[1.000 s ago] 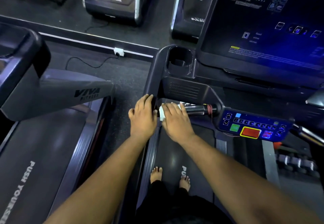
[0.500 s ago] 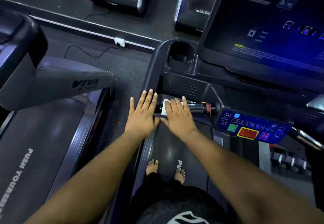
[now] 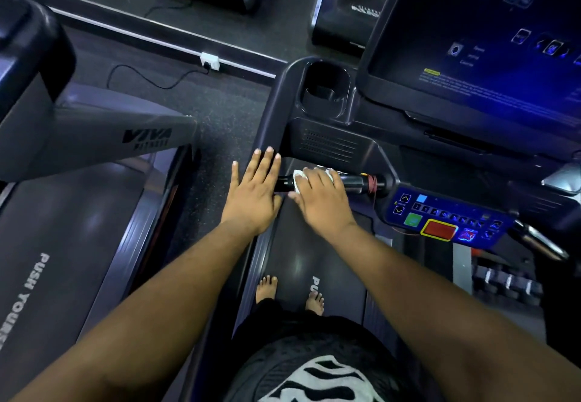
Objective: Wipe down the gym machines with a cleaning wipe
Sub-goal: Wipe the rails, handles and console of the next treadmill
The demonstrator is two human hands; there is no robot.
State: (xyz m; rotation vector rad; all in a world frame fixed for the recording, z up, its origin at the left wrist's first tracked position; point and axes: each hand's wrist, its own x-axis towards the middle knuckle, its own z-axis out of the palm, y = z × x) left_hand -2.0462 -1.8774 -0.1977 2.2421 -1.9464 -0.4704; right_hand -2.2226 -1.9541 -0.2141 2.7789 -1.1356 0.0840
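Note:
I stand barefoot on a dark treadmill [image 3: 267, 112]. Its black horizontal handlebar [image 3: 361, 183] runs from the left side rail to the blue control panel [image 3: 440, 216]. My right hand [image 3: 320, 200] lies over the bar with its fingers curled on a white cleaning wipe [image 3: 298, 178], which shows at the fingertips. My left hand [image 3: 254, 194] rests flat, fingers straight, on the side rail just left of the bar's end.
A cup holder [image 3: 325, 93] and a large console screen [image 3: 487, 40] stand ahead. A second treadmill [image 3: 78, 137] is close on the left, more machines are at the back. A white socket [image 3: 210, 60] with a cable lies on the floor. Dumbbells [image 3: 506, 285] sit low right.
My right hand with the wipe slid a little to the right along the handlebar. My left hand's fingers straightened out flat on the rail.

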